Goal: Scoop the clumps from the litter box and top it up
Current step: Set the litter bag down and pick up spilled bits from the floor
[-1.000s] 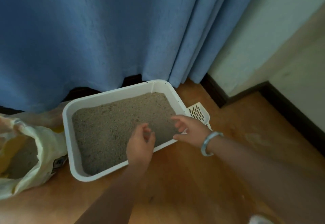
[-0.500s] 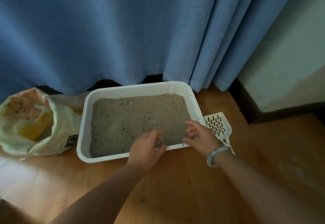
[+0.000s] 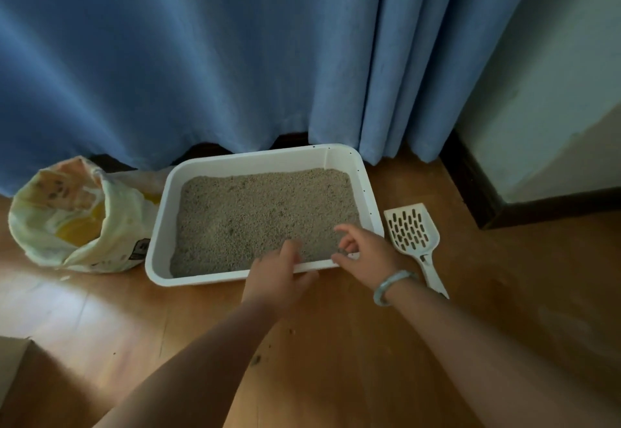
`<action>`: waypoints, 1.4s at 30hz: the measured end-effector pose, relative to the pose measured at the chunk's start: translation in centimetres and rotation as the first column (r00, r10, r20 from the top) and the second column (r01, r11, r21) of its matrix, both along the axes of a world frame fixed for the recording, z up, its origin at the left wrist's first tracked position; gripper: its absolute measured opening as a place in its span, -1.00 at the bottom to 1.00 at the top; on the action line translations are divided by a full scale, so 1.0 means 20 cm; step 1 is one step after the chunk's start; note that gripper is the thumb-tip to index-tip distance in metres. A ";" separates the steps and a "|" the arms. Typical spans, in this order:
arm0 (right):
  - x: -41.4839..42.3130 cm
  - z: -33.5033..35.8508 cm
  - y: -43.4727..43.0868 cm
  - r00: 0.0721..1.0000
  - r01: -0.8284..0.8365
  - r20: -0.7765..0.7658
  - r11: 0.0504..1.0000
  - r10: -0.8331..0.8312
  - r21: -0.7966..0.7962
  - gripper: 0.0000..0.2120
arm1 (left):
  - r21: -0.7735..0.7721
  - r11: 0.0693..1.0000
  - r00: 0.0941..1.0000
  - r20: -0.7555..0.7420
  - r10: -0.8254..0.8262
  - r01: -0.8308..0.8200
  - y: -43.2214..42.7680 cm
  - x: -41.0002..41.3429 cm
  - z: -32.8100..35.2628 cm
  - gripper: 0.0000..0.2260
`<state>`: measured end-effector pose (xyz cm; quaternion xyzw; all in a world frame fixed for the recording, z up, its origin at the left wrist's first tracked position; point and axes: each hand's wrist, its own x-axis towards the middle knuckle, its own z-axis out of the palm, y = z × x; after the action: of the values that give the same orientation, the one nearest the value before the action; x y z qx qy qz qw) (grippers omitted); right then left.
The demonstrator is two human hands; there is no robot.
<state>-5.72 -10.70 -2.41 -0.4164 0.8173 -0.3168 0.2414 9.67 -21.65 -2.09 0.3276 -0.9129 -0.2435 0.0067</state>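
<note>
A white litter box (image 3: 161, 226) full of grey litter (image 3: 262, 212) sits on the wooden floor in front of a blue curtain. My left hand (image 3: 275, 276) rests at the box's near rim, its fingers curled over the edge. My right hand (image 3: 366, 253) hovers over the near right corner, fingers spread and slightly bent, holding nothing. A white slotted scoop (image 3: 411, 236) lies on the floor just right of the box, handle toward me. An open litter bag (image 3: 77, 222) stands to the left of the box.
The blue curtain (image 3: 235, 58) hangs right behind the box. A pale wall with a dark skirting board (image 3: 470, 185) closes the right side. A few crumbs (image 3: 257, 358) lie on the floor (image 3: 336, 360) near my left forearm. A pale edge (image 3: 10, 353) shows at lower left.
The view has swung so the box sits squarer and the whole bag and scoop show. Both hands stay at the near rim; my left hand has settled onto the edge.
</note>
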 end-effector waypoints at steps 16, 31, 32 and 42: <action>0.28 -0.05 0.15 0.933 0.015 -0.358 0.996 0.018 0.088 -0.62 | -0.086 0.975 0.960 -0.175 -0.219 0.207 -0.13 0.39 -0.12 -0.37; 0.63 -0.28 0.04 0.926 -0.143 -0.294 0.940 0.238 0.310 -0.51 | -0.072 0.994 0.977 -0.189 -0.099 0.086 -0.15 0.77 -0.37 -0.47; 0.64 -0.29 0.02 0.925 -0.156 -0.284 0.935 0.252 0.318 -0.50 | -0.075 0.994 0.980 -0.179 -0.090 0.077 -0.17 0.78 -0.39 -0.48; 0.76 -0.35 -0.11 0.863 -0.349 -0.259 0.883 0.434 0.314 -0.61 | -0.097 0.994 0.984 -0.167 -0.062 0.046 -0.21 0.87 -0.48 -0.64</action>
<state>9.58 -12.91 -9.50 -0.5861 0.7768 -0.0799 0.2160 27.05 -25.90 -11.67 0.2802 -0.9278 -0.2280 0.0933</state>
